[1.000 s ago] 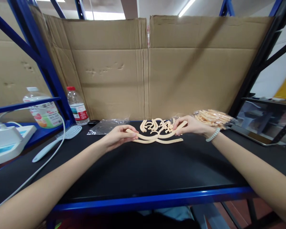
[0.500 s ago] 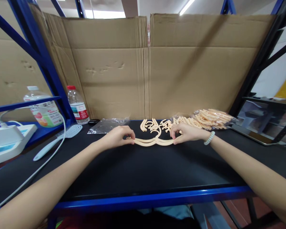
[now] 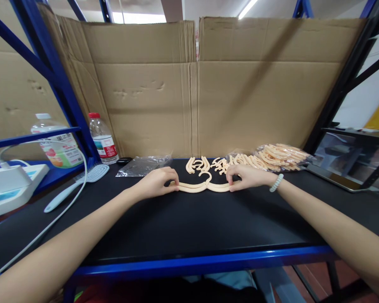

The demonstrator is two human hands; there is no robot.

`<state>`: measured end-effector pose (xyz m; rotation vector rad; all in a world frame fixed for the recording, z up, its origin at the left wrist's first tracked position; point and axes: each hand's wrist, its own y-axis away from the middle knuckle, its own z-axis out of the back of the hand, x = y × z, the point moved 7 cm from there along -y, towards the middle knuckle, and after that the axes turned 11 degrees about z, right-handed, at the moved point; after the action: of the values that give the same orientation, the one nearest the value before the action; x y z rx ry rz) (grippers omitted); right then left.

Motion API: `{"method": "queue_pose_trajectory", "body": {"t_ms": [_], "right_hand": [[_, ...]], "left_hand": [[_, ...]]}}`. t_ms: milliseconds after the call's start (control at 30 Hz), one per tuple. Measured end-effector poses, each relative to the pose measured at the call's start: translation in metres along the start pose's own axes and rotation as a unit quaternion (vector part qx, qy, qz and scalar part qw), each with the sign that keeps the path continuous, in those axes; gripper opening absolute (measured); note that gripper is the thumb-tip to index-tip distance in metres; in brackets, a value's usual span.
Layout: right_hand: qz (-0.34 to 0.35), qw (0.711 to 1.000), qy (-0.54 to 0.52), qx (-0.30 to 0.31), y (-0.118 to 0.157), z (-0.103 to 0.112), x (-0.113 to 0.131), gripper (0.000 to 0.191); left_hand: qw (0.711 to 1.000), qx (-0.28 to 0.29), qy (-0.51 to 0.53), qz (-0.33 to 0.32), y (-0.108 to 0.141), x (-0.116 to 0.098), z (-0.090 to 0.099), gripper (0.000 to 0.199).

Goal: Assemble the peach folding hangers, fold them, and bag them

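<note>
A cream-coloured clothes hanger [image 3: 206, 185] lies across the black tabletop in front of me, its hook pointing to the back. My left hand [image 3: 161, 182] pinches the end of its left arm between thumb and fingers. On the other side my right hand [image 3: 246, 177], with a pale bracelet at the wrist, grips the right arm's end. Both tips are partly hidden by my fingers. Just behind the hook lie loose cream hanger pieces [image 3: 204, 164], and more small hook pieces [image 3: 220, 165] sit to their right.
Bagged hanger pieces [image 3: 281, 158] lie at the back right, near a flat tray [image 3: 334, 179]. At the left are an empty plastic bag [image 3: 143, 166], a hairbrush [image 3: 78, 185], a red-capped bottle [image 3: 103, 141], and a white cable [image 3: 61, 214]. Cardboard [image 3: 145, 92] walls the back.
The hanger's hook has tipped backward and lower, so the hanger looks flatter on the table. Both hands keep hold of its ends and have barely moved.
</note>
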<state>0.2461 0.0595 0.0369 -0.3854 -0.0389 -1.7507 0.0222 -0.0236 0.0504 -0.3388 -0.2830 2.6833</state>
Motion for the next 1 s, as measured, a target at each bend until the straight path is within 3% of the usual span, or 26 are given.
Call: {"method": "queue_pose_trajectory", "body": {"t_ms": [233, 1000], "right_hand": [[-0.037, 0.999, -0.015, 0.014, 0.0014, 0.0006, -0.0004, 0.015], [-0.052, 0.998, -0.022, 0.019, 0.0019, -0.0010, -0.0035, 0.012]], "left_hand": [[1.000, 0.010, 0.005, 0.000, 0.0011, -0.0010, -0.0034, 0.015], [1.000, 0.013, -0.018, -0.008, 0.0002, 0.0002, -0.0084, 0.017]]}}
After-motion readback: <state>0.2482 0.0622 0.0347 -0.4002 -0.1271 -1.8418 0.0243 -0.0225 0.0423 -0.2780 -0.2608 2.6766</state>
